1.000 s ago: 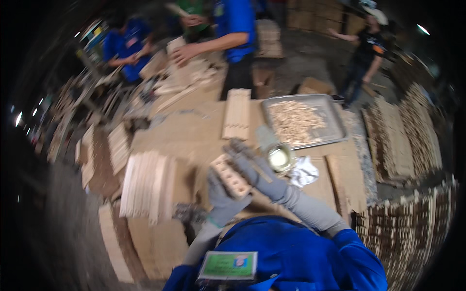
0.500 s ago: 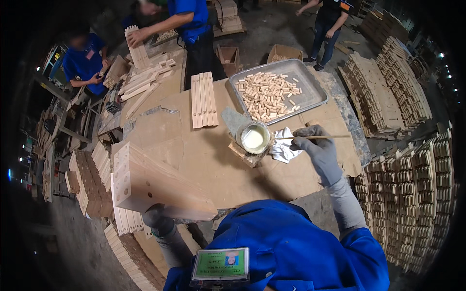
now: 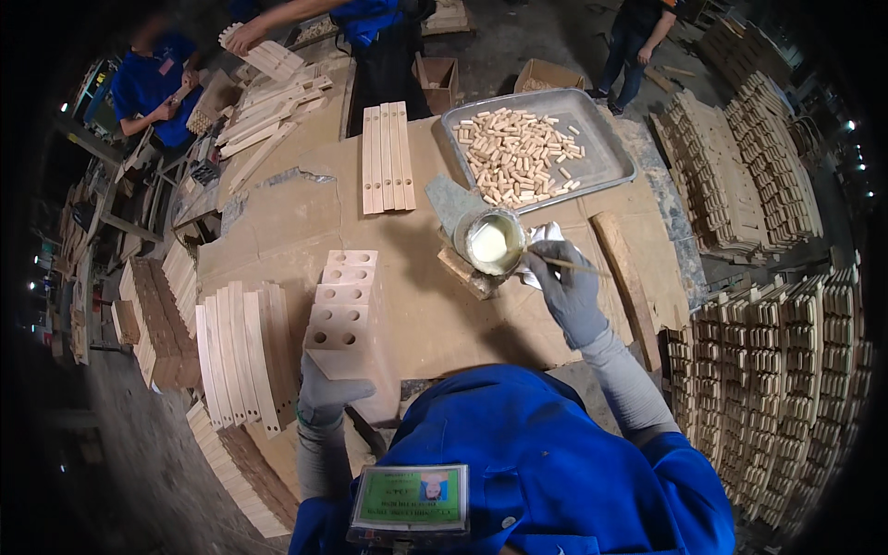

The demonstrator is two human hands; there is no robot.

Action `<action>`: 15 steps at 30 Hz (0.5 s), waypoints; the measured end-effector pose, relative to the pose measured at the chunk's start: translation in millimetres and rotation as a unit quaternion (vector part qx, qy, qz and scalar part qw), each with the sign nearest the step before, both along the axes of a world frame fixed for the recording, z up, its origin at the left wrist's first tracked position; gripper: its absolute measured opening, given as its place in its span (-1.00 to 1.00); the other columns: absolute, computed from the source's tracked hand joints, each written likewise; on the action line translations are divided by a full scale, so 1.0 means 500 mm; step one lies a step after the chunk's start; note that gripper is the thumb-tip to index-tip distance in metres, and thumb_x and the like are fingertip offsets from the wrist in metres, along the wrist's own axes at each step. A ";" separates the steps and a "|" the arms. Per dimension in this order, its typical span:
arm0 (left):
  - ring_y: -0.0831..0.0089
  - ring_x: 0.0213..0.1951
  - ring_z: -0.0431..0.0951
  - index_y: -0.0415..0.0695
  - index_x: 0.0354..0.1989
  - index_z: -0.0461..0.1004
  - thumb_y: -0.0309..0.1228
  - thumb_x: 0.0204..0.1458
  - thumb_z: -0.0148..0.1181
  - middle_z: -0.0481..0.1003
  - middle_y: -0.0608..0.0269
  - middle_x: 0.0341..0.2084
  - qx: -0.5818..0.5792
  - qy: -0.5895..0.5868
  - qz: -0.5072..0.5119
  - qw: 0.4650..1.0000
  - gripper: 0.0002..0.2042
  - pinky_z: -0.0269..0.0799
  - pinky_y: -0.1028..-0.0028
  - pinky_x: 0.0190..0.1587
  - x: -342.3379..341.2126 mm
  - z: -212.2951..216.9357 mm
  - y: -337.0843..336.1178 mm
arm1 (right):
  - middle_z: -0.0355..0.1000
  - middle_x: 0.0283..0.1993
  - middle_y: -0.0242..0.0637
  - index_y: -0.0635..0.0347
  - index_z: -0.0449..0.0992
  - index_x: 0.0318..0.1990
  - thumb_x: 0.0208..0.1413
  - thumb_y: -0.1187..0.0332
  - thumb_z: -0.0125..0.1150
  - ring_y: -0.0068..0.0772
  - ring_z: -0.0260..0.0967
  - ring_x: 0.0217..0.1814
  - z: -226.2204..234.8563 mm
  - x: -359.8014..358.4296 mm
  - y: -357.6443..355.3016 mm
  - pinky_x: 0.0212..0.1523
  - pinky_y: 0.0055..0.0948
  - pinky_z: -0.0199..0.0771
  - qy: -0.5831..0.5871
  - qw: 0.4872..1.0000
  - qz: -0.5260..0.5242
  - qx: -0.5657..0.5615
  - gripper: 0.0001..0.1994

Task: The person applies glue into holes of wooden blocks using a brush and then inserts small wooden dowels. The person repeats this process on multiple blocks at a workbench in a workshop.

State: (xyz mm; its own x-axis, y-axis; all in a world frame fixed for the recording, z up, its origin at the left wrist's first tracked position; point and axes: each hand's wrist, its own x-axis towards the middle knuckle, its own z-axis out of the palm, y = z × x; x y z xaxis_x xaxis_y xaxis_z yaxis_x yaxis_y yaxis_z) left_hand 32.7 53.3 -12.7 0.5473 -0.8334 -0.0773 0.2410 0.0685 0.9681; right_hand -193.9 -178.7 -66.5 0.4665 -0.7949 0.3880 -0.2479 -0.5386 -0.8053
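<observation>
My left hand (image 3: 326,396), in a grey glove, grips the near side of a stack of drilled wooden bars (image 3: 370,324). Their end faces, with round holes in rows, face up and away from me. My right hand (image 3: 566,294), gloved too, pinches a thin stick (image 3: 583,266). The stick's far tip is at the rim of a round pot (image 3: 493,242) holding white, glue-like liquid. This pot rests on a small wooden block (image 3: 462,270). A crumpled white cloth (image 3: 549,233) lies beside it, partly behind my right hand.
A metal tray (image 3: 606,166) of short dowels stands beyond the pot. Several drilled slats (image 3: 387,162) lie on the cardboard-covered table (image 3: 268,222). A wooden strip (image 3: 627,287) lies at right. More slats (image 3: 242,356) stand at left. Stacked wood (image 3: 768,388) fills the right. Co-workers stand at the far side.
My left hand has turned the bar stack so its holed ends face away. My right hand has moved left and the stick's tip now meets the pot, uncovering the wooden strip.
</observation>
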 end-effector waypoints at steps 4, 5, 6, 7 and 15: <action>0.46 -0.10 0.42 -0.24 0.11 0.23 -0.47 -0.59 0.41 0.41 0.25 -0.10 0.040 -0.035 -0.040 0.998 -0.14 0.36 0.44 -0.04 -0.011 0.007 -0.024 | 0.50 -0.30 -0.17 0.27 0.44 -0.26 -0.04 0.57 0.23 -0.26 0.50 -0.33 0.036 -0.009 0.070 -0.32 -0.43 0.50 0.056 0.995 0.012 -0.077 -0.83; 0.47 -0.10 0.42 -0.24 0.11 0.24 -0.47 -0.59 0.41 0.42 0.25 -0.10 0.044 -0.043 -0.038 0.997 -0.14 0.36 0.44 -0.04 -0.022 0.007 -0.034 | 0.50 -0.23 -0.16 0.25 0.43 -0.26 -0.09 0.62 0.23 -0.16 0.50 -0.26 0.031 -0.010 0.084 -0.28 -0.43 0.51 0.056 0.992 0.034 -0.112 -0.79; 0.48 -0.10 0.42 -0.25 0.11 0.24 -0.46 -0.58 0.42 0.42 0.25 -0.10 0.047 -0.052 -0.035 0.997 -0.14 0.36 0.45 -0.04 -0.028 0.008 -0.039 | 0.49 -0.19 -0.14 0.25 0.42 -0.27 -0.13 0.65 0.24 -0.16 0.50 -0.21 0.027 -0.011 0.094 -0.25 -0.44 0.51 0.041 0.981 0.052 -0.182 -0.77; 0.47 -0.08 0.41 -0.25 0.12 0.22 -0.46 -0.59 0.43 0.41 0.24 -0.08 0.053 -0.044 -0.043 0.997 -0.12 0.35 0.44 -0.03 -0.030 0.006 -0.041 | 0.50 -0.20 -0.15 0.25 0.42 -0.27 -0.12 0.65 0.24 -0.17 0.50 -0.20 0.035 -0.016 0.104 -0.24 -0.44 0.51 0.035 0.982 0.061 -0.176 -0.77; 0.38 0.14 0.26 -0.23 0.33 -0.14 -0.44 -0.58 0.46 0.22 0.13 0.14 0.028 0.021 -0.095 0.995 0.15 0.22 0.37 0.14 -0.044 -0.004 -0.047 | 0.50 -0.29 -0.08 0.33 0.47 -0.24 -0.04 0.64 0.19 -0.29 0.50 -0.28 0.027 -0.015 0.087 -0.23 -0.48 0.48 -0.013 1.000 -0.003 -0.023 -0.83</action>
State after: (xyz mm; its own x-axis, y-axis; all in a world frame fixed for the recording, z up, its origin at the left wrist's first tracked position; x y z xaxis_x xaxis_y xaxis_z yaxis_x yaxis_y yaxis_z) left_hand 10.4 29.7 -14.8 0.3747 -0.9155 -0.1467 0.2857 -0.0365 0.9576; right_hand -201.3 -135.1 -53.0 0.4503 -0.7790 0.4364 -0.2310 -0.5738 -0.7858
